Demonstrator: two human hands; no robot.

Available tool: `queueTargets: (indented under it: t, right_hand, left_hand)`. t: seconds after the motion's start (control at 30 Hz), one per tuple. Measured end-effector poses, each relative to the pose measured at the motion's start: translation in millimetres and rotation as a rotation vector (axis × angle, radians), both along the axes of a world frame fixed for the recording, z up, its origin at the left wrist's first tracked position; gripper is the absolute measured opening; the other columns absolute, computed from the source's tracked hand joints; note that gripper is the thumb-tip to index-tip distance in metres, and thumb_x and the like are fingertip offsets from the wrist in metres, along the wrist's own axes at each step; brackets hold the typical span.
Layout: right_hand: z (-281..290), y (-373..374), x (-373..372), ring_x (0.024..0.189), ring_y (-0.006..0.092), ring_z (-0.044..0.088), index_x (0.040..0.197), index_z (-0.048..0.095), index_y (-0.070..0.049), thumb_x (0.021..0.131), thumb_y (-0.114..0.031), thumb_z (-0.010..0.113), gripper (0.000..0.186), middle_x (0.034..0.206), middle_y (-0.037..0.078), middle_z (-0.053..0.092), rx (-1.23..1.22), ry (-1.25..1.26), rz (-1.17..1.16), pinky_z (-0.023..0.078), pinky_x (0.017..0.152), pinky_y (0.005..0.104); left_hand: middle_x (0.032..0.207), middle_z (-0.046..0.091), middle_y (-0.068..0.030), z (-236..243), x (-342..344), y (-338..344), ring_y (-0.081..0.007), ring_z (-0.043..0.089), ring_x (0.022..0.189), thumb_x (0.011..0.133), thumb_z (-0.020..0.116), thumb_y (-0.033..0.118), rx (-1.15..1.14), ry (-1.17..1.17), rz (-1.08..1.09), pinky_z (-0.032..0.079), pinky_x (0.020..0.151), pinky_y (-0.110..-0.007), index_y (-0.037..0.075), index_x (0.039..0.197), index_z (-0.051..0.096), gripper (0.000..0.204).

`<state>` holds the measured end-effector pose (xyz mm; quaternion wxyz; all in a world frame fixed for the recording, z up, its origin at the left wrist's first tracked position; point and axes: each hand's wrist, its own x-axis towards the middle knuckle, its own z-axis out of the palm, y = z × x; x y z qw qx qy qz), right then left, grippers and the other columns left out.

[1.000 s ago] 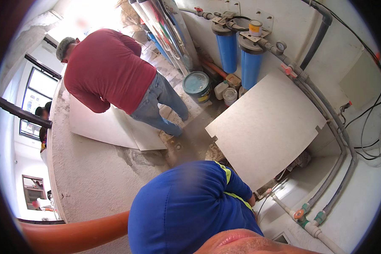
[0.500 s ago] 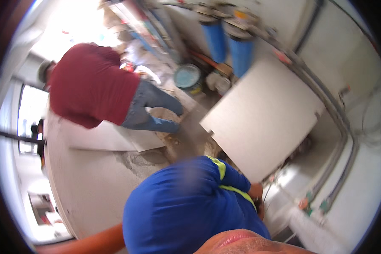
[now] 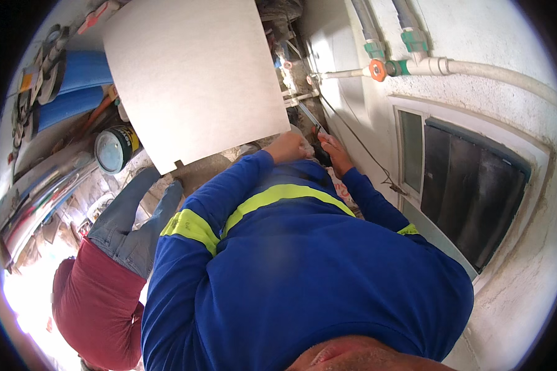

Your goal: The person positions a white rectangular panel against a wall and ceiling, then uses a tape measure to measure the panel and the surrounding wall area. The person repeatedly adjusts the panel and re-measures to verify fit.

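Observation:
Both of my hands are in front of my waist, just below the near corner of a large pale panel (image 3: 195, 74) with a small notch in its edge. My left hand (image 3: 286, 147) is closed with its fingers curled; what it holds, if anything, I cannot make out. Beside it, my right hand (image 3: 335, 153) is closed round a slim grey tool (image 3: 310, 115) with a dark part near the fingers. The exact kind of tool is too small to tell. Some white stuff (image 3: 306, 146) shows between the hands.
White pipes with an orange-handled valve (image 3: 377, 70) run along the right wall, above a dark louvred window (image 3: 470, 191). A thin cable (image 3: 359, 145) hangs there. At left are blue filter housings (image 3: 74, 93), a bucket (image 3: 112, 151) and a bending co-worker in a red shirt (image 3: 99, 297).
My view has swung round to the right: the panel and the co-worker now appear farther left, and the window has come into view. Both hands, mostly hidden before, now show.

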<state>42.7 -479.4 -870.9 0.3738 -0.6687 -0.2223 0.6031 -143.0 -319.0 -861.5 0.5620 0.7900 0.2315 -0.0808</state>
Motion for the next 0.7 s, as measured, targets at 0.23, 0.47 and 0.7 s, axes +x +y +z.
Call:
queueTargets:
  t: [0.23,0.47,0.7]
  right_hand:
    - [-4.2,-9.5,-4.5,0.14,0.0197,0.039,0.143,0.05,-0.004,0.105,-0.033,0.051,0.049,0.147,0.009,0.049,0.085,-0.216,0.07,0.024,0.118,0.0316]
    - [31.8,17.4,-27.7,0.131,0.0213,0.049,0.138,0.054,-0.003,0.107,-0.037,0.047,0.047,0.138,0.01,0.057,0.14,-0.406,0.054,0.032,0.114,0.0328]
    - [68.3,27.2,-47.6,0.125,0.0242,0.054,0.133,0.058,0.0,0.107,-0.032,0.045,0.043,0.13,0.014,0.061,0.311,-0.572,0.056,0.037,0.109,0.0344]
  left_hand:
    - [0.079,0.07,-0.0222,8.0,16.4,-5.4,-0.0412,0.07,0.082,0.082,0.071,0.027,0.358,0.065,-0.268,0.057,0.075,-0.051,0.005,0.081,0.072,0.022]
    - [0.08,0.07,-0.0229,37.0,15.2,0.6,-0.0424,0.07,0.077,0.082,0.069,0.022,0.372,0.025,-0.16,0.058,0.069,-0.052,0.004,0.083,0.071,0.018]
    - [0.083,0.07,-0.0225,46.1,8.8,14.0,-0.0432,0.07,0.083,0.081,0.071,0.022,0.316,0.064,-0.106,0.056,0.074,-0.053,0.007,0.088,0.07,0.017]
